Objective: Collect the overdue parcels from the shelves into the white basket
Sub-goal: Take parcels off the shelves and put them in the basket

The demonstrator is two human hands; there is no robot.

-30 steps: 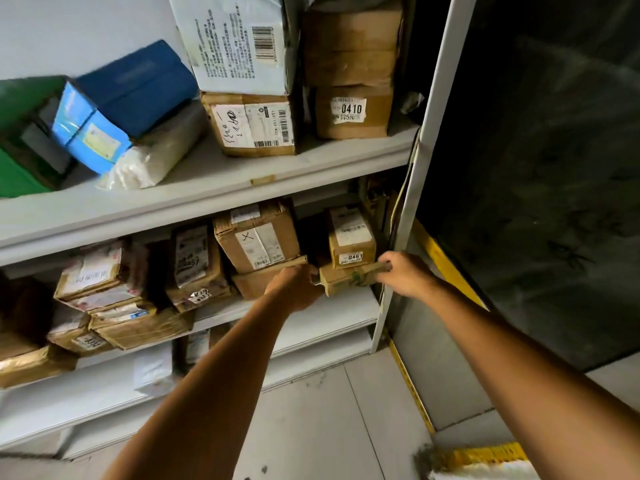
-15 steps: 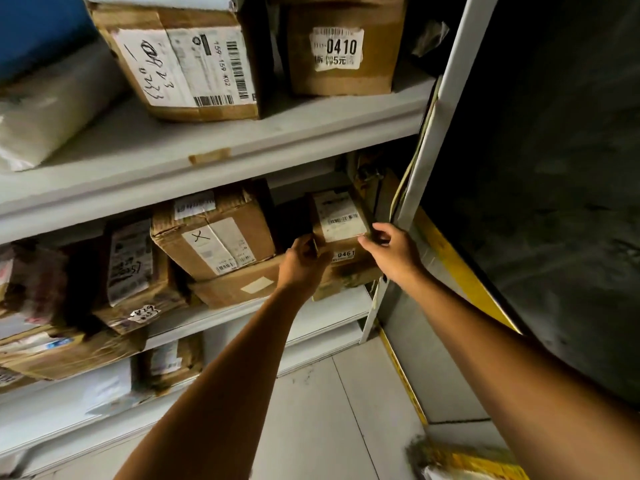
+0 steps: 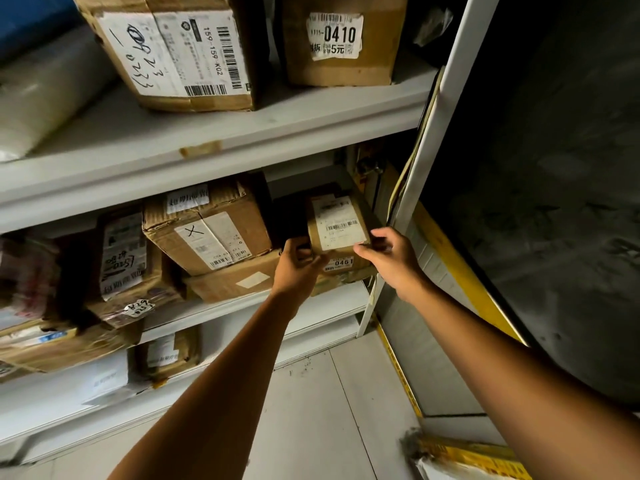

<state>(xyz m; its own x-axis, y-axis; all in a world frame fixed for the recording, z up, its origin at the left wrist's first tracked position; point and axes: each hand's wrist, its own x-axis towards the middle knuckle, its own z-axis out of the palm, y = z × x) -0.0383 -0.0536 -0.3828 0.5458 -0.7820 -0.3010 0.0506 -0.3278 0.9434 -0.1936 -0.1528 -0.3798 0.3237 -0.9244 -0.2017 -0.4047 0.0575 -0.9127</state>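
Small parcel at right end of middle shelf, atop flat parcel. Left side gripped by left hand, right front corner pinched by right hand. Risks: flat parcel dragged off shelf edge; small parcel knocked against post.

Dim light falls from the upper left across the shelves; the lower bays and right wall sink into shadow, and wide-angle distortion bends the edges.
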